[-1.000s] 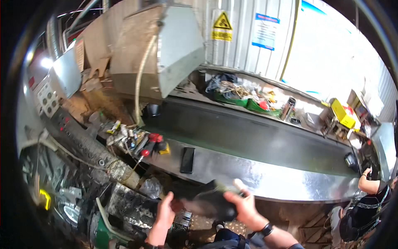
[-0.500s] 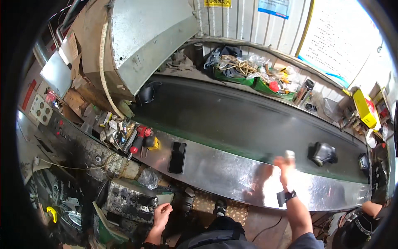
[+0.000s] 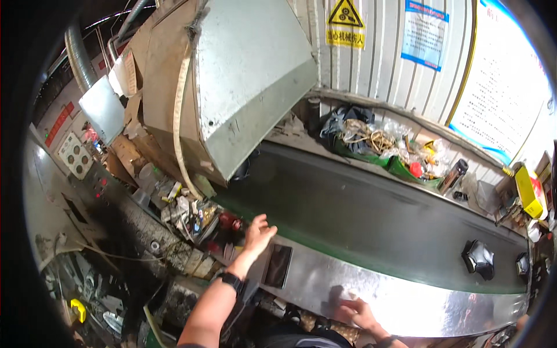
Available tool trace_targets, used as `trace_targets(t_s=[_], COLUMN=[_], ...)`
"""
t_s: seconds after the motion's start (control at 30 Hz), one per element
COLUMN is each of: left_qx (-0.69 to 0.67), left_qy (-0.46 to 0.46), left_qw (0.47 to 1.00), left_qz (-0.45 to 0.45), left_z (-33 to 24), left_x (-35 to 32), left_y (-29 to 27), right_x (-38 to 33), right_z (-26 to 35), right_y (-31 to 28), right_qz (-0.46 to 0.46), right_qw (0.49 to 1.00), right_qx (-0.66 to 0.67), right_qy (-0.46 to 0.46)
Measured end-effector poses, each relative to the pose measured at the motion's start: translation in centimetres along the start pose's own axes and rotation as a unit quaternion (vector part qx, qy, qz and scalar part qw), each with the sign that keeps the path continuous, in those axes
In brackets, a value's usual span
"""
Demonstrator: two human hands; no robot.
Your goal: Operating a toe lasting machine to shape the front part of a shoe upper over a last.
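Observation:
My left hand (image 3: 259, 235) reaches over the near edge of the belt with fingers apart and nothing visible in them. Beside it, partly behind my arm, lie red-handled tools (image 3: 230, 221). Below the wrist a black phone (image 3: 278, 266) rests on the shiny metal ledge (image 3: 313, 278). My right hand (image 3: 362, 315) is low over the ledge, fingers closed round a small whitish piece (image 3: 348, 294), too blurred to name. On the dark conveyor belt (image 3: 348, 214), to the right, sits a black, silver-topped object (image 3: 479, 259). Another dark piece (image 3: 522, 264) is at the belt's right end.
A large metal hood (image 3: 249, 87) overhangs the belt's left end, with a black object (image 3: 242, 169) beneath it. Along the back shelf stand green bins (image 3: 400, 168) of scraps, a dark bottle (image 3: 454, 176) and a yellow box (image 3: 531, 194). Cluttered odds and ends (image 3: 185, 214) crowd the left.
My left hand has risen from below the ledge to beside the red tools. My right hand has drawn back from the belt toward me, over the ledge. The view has tilted up and left.

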State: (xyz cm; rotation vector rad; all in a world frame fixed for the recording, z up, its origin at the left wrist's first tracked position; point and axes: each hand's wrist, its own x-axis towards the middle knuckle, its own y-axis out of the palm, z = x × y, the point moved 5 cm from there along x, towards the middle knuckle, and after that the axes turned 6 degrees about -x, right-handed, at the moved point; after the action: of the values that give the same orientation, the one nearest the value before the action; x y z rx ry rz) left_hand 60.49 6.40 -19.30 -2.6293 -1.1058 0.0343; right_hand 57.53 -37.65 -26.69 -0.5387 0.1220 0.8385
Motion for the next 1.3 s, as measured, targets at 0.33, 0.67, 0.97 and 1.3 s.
trace_targets(t_s=[0.33,0.67,0.97,1.3], left_qx=[0.432,0.171,0.144,0.193], left_qy=[-0.034,-0.186,-0.138,-0.136], left_qw=[0.894,0.893,0.978,0.972], left_qz=[0.118,0.371,0.062,0.004], left_z=[-1.8,1.0,12.4,15.3], left_x=[23.2,33.9,39.9,39.7], left_y=[-2.0,4.8,-2.9,-4.6], right_x=[-0.3,16.6,19.1,10.8], right_z=[4.9,12.1,3.8,4.5], right_y=[-9.7,-6.1,-4.2,-6.2], right_qz=[-0.275,-0.119,-0.346,-0.312], right_qw=[0.881,0.895,0.767,0.644], right_qx=[0.368,0.397,0.474,0.671], right_qy=[0.117,0.166,0.259,0.194])
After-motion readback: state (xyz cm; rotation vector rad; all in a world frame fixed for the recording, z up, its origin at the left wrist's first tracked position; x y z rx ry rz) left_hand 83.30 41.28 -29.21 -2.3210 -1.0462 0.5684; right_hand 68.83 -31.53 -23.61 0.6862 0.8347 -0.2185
